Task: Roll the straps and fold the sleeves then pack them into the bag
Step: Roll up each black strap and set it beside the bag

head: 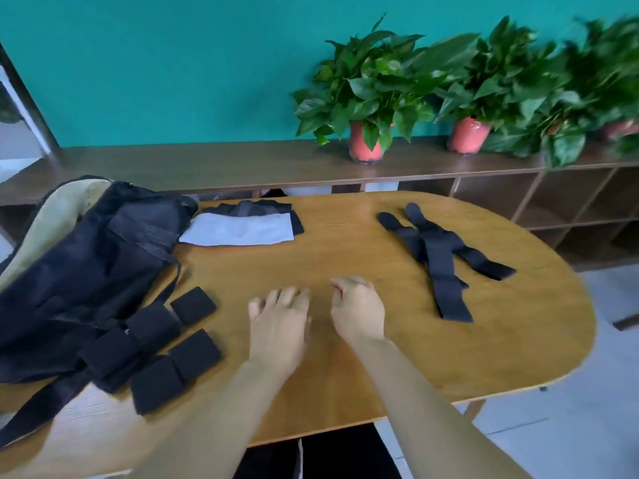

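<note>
Both hands hover low over the middle of the counter (pixel 345 243), and neither grasps anything. The left hand (pixel 280 319) is released with its fingers spread forward. The right hand (pixel 358 311) has its fingers loosely curled around nothing.

Three or so flat black straps (pixel 441 261) lie crossed over one another to the right, well apart from the bag (pixel 86 257), which slumps open at the left edge. Several rolled bundles (pixel 195 354) sit just beside the bag, some touching its fabric. A folded stack of sleeves (pixel 242 226), white on black, waits at the far side.

The step in hand appears to be rolling the next strap. To do it well, lift a single strap clear of the crossed pile, not two tangled together, and lay it straight in front of the body. Start at one end with both thumbs and keep the edges lined up so the roll does not cone. Keep tension on the roll all the way to the tail (whether the ends carry a fastener is too blurred to tell). Set the finished roll with the other bundles, tail tucked underneath so it cannot spring loose before packing.
</note>
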The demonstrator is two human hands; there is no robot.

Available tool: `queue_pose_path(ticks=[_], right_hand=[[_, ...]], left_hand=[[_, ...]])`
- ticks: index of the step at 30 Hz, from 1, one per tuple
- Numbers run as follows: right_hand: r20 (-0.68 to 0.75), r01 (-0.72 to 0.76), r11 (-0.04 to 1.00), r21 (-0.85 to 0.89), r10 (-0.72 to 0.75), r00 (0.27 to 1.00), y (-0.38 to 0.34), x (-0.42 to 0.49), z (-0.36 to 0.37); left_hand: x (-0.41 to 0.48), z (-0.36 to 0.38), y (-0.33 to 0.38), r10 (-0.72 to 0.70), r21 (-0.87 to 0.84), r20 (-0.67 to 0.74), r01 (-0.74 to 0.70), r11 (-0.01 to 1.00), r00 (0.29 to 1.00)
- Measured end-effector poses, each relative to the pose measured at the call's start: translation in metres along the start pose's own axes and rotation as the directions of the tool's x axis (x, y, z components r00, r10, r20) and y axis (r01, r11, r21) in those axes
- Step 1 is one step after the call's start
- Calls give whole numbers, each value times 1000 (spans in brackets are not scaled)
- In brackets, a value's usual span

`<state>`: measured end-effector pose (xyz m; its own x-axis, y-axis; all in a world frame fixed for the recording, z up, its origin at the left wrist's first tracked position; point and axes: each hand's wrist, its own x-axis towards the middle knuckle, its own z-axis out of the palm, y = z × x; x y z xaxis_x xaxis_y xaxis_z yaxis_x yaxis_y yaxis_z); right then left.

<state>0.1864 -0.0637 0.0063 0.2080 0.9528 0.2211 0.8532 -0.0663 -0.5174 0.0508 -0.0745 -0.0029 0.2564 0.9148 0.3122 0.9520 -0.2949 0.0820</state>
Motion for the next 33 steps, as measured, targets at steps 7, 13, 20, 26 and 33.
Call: queue_pose_path(ticks=[7, 13, 20, 26, 33], right_hand=[[-152, -75, 964, -256, 37, 988, 79, 0, -44], [-32, -312, 865, -393, 327, 945, 127, -7, -66], [-85, -193, 886, -422, 173, 981, 115, -45, -38], [-286, -172, 963, -206, 109, 952, 120, -38, -53], [45, -63, 930, -363, 85, 995, 152, -7, -65]], left_hand=[[24, 23, 73, 197, -17, -33, -198, 980, 980], [34, 33, 113, 247, -29, 46, -246, 969, 968], [40, 47, 122, 259, -32, 44, -258, 966, 965], [49, 44, 120, 355, -98, 2, -354, 930, 935], [46, 42, 128, 582, -213, 272, -541, 813, 766]])
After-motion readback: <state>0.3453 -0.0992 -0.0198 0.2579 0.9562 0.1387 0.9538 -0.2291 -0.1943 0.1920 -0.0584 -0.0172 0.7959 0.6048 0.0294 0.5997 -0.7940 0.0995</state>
